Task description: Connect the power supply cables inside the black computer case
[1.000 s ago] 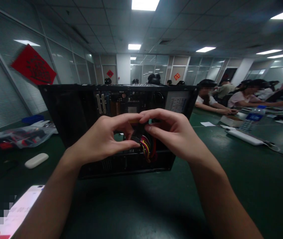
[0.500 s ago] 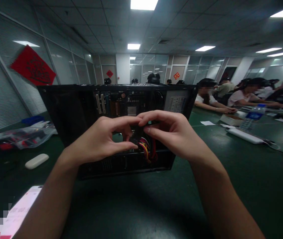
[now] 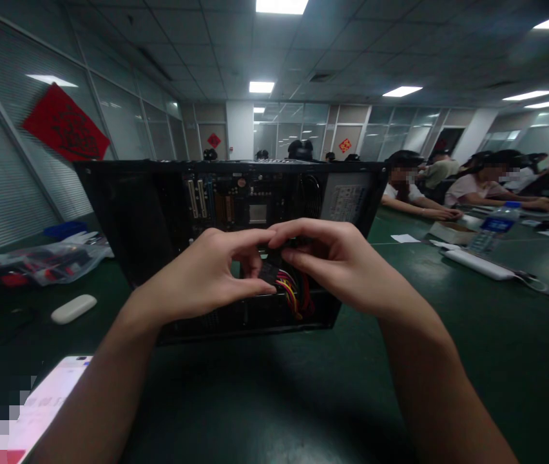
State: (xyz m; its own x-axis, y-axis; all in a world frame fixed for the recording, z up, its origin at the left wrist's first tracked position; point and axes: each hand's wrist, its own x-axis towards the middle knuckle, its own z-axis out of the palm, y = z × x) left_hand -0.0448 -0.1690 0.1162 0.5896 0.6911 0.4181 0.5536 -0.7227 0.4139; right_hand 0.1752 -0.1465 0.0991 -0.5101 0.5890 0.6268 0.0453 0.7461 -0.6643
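Left hand [image 3: 202, 277]: thumb and fingers pinched shut on the black connector [image 3: 269, 270].
Right hand [image 3: 337, 264]: closed on the same connector from the right.
Connector: between both hands, near side of the open computer case [image 3: 124, 219].
Wires [image 3: 294, 293]: red and yellow, running down from the connector.
Computer case: on the green desk [image 3: 303, 399], centre.
Far right: water bottle [image 3: 494, 229].

Dim room – ceiling panels [image 3: 281, 5] glare, edges warped.

Matt, seemingly metal case [image 3: 124, 219]; plastic-sheathed wires [image 3: 291, 290].
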